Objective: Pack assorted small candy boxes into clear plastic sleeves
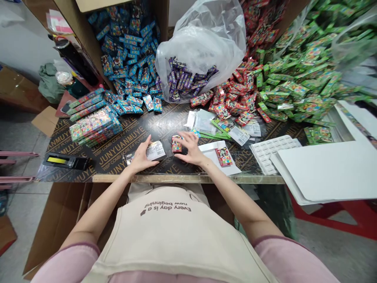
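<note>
My left hand (142, 155) lies at a clear plastic packet with a white barcode label (156, 151). Its thumb and fingers are spread apart around the near and far sides of the packet. To the right, the bent fingers and thumb of my right hand (191, 147) are around a small red printed box (176, 144) on the table. A small blue box (195, 133) shows just beyond those fingers, partly hidden. Right of that hand, another red box (224, 156) rests on a white sheet (235, 169).
Heaps of blue boxes (132, 59), purple boxes in a clear bag (203, 43), red boxes (229, 94) and green boxes (294, 86) line the back. Stacked wrapped boxes (94, 124) and a black tray (66, 161) sit left. Label sheets (272, 151) and white cards (330, 169) lie right.
</note>
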Action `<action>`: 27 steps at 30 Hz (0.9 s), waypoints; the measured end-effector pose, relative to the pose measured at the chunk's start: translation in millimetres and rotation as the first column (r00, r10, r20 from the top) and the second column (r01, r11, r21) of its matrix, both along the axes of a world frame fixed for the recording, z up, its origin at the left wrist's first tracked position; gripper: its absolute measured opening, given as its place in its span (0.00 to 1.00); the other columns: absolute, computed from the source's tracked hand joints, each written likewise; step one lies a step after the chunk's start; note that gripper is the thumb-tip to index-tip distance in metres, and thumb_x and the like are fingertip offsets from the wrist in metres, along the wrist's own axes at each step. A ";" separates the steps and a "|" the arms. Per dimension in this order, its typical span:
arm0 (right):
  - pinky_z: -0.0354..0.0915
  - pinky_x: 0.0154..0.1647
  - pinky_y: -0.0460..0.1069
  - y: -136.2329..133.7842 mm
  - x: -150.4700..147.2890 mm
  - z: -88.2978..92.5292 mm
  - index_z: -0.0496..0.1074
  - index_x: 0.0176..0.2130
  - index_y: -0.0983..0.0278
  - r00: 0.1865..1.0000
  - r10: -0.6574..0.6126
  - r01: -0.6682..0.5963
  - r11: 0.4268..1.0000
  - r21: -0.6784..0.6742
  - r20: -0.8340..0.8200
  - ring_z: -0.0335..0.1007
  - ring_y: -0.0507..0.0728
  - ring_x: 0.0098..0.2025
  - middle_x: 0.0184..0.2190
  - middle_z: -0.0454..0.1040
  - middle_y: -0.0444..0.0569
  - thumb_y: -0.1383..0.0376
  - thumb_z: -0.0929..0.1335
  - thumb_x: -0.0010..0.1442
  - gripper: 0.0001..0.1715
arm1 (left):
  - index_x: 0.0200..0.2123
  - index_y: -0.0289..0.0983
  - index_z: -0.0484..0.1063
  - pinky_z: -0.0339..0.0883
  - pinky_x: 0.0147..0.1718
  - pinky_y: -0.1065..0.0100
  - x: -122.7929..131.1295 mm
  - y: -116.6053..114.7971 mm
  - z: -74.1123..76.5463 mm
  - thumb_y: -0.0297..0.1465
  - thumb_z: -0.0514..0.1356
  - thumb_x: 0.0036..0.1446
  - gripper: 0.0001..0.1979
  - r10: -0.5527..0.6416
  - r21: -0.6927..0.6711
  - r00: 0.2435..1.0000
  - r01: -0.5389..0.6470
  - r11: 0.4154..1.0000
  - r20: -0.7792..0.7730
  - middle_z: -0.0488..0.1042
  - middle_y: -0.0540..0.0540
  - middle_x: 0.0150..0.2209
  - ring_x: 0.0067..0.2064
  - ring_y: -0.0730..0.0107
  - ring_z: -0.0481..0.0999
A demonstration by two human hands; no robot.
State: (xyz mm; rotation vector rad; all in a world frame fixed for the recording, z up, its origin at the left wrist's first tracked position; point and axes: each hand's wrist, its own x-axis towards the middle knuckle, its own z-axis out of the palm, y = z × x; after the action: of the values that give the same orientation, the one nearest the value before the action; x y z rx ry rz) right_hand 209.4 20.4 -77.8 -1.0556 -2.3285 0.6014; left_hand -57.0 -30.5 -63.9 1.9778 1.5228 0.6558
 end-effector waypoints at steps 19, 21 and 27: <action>0.43 0.65 0.64 2.7 -4.7 11.3 0.57 0.62 0.58 0.977 0.171 -0.187 0.973 -0.135 -0.125 0.63 0.66 0.60 0.58 0.68 0.55 0.52 0.74 0.48 0.47 | 0.69 0.42 0.33 0.60 0.56 0.54 2.5 8.9 1.5 0.36 0.69 0.42 0.60 -0.147 -0.007 0.989 0.147 0.989 -0.028 0.68 0.42 0.54 0.55 0.54 0.68; 0.41 0.66 0.65 -1.9 -4.5 14.2 0.53 0.65 0.58 0.988 0.031 -0.053 0.988 -0.147 -0.151 0.62 0.66 0.61 0.58 0.68 0.56 0.49 0.75 0.48 0.53 | 0.69 0.41 0.33 0.61 0.55 0.54 4.7 11.9 0.7 0.38 0.69 0.43 0.59 -0.092 0.016 0.996 0.092 0.996 -0.018 0.69 0.42 0.54 0.54 0.54 0.69; 0.40 0.66 0.63 -7.7 8.5 18.7 0.52 0.66 0.56 0.996 -0.014 0.000 0.988 -0.151 -0.094 0.66 0.60 0.59 0.58 0.70 0.53 0.56 0.64 0.64 0.34 | 0.69 0.42 0.32 0.63 0.54 0.54 22.6 17.7 0.3 0.39 0.68 0.43 0.59 -0.089 0.039 0.995 0.091 0.995 -0.054 0.70 0.43 0.53 0.53 0.54 0.70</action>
State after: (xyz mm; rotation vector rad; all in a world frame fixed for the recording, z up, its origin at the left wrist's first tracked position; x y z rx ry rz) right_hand 217.9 12.8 -59.1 -1.0775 -2.2247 0.8183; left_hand -34.3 -12.8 -63.6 2.0962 1.4508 0.6071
